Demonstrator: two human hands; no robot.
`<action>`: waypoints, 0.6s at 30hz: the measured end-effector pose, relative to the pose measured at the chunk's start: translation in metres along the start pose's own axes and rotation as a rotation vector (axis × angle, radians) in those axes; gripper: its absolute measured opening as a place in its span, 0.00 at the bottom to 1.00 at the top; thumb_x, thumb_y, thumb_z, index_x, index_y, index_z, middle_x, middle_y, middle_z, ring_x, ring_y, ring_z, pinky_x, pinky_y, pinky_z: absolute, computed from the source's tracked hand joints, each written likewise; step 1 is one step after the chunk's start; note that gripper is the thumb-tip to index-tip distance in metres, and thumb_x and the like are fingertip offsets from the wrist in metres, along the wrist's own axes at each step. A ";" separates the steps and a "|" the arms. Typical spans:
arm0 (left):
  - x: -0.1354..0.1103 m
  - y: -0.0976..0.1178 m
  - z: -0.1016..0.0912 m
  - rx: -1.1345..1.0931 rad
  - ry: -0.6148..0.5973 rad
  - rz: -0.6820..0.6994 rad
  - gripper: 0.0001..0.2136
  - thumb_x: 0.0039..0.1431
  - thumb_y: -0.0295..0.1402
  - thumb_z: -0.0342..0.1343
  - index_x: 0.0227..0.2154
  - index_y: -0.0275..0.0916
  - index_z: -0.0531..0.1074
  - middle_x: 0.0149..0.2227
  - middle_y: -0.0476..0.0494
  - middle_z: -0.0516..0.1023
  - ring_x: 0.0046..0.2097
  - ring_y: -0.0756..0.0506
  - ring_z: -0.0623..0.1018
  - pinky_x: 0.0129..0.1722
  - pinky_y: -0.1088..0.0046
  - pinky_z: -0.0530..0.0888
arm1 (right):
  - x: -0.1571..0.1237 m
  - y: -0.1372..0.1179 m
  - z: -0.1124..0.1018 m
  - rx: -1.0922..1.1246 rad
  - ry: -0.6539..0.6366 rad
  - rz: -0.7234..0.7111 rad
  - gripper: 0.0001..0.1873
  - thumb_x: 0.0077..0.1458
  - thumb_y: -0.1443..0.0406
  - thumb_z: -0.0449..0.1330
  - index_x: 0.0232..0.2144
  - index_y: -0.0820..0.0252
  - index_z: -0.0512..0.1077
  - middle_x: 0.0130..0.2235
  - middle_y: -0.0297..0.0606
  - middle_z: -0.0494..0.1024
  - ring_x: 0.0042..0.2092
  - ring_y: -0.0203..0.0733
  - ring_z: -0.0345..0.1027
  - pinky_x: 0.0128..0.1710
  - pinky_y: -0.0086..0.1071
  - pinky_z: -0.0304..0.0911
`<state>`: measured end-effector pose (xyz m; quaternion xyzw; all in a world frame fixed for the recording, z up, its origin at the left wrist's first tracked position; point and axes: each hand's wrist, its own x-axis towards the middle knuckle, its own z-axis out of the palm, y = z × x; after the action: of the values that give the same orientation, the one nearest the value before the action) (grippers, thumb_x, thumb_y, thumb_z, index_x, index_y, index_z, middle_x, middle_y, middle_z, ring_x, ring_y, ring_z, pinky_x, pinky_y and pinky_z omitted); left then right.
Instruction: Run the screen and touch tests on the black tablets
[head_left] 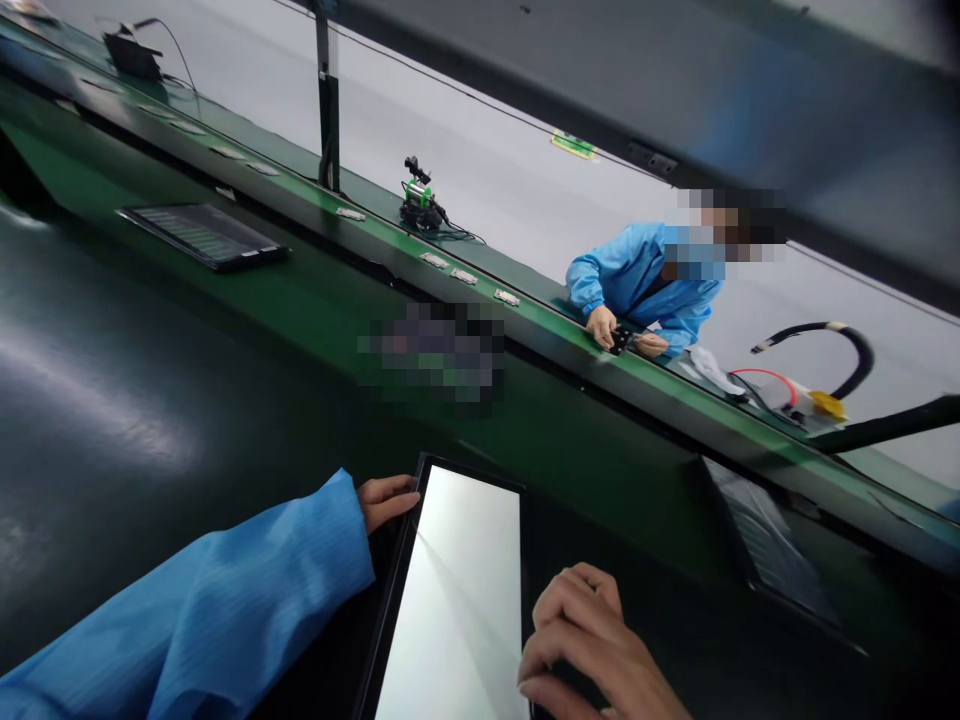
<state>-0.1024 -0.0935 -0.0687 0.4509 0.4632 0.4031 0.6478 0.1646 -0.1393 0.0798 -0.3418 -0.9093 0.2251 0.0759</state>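
A flat panel with a bright reflective face and a black frame point(457, 590) lies in front of me at the bottom centre. My left hand point(384, 498), in a blue sleeve, grips its left edge near the top corner. My right hand point(589, 640) rests with curled fingers on the panel's right edge, low in the frame. Both hands touch the panel.
A dark conveyor belt point(112, 400) carries another panel point(202, 234) at upper left and one point(772, 545) at right. A green rail point(525, 320) holds small parts. Across it a person in blue point(645, 285) handles a small dark piece. A camera stand point(418, 200) and cables point(817, 360) sit beyond.
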 end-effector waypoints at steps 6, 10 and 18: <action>-0.002 0.004 0.000 -0.044 -0.046 -0.014 0.22 0.52 0.50 0.56 0.45 0.41 0.73 0.36 0.46 0.81 0.39 0.43 0.78 0.35 0.72 0.72 | -0.012 0.008 -0.015 0.057 0.134 0.148 0.08 0.61 0.60 0.53 0.29 0.50 0.67 0.30 0.28 0.65 0.35 0.33 0.61 0.46 0.31 0.58; -0.001 0.005 0.001 -0.070 -0.072 0.024 0.24 0.47 0.48 0.61 0.45 0.40 0.73 0.42 0.45 0.80 0.47 0.40 0.76 0.47 0.69 0.71 | -0.017 0.014 -0.022 0.049 0.238 0.132 0.08 0.60 0.61 0.54 0.28 0.50 0.67 0.30 0.29 0.65 0.37 0.33 0.61 0.36 0.23 0.61; 0.001 0.000 -0.003 -0.012 -0.070 0.044 0.23 0.50 0.46 0.60 0.45 0.38 0.72 0.41 0.45 0.79 0.46 0.41 0.76 0.47 0.69 0.71 | -0.032 0.019 -0.035 0.064 0.328 0.169 0.08 0.59 0.62 0.55 0.27 0.52 0.68 0.30 0.30 0.66 0.36 0.31 0.64 0.35 0.18 0.62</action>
<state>-0.1046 -0.0916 -0.0697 0.4709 0.4280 0.4040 0.6571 0.2100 -0.1347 0.1020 -0.4465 -0.8451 0.2006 0.2150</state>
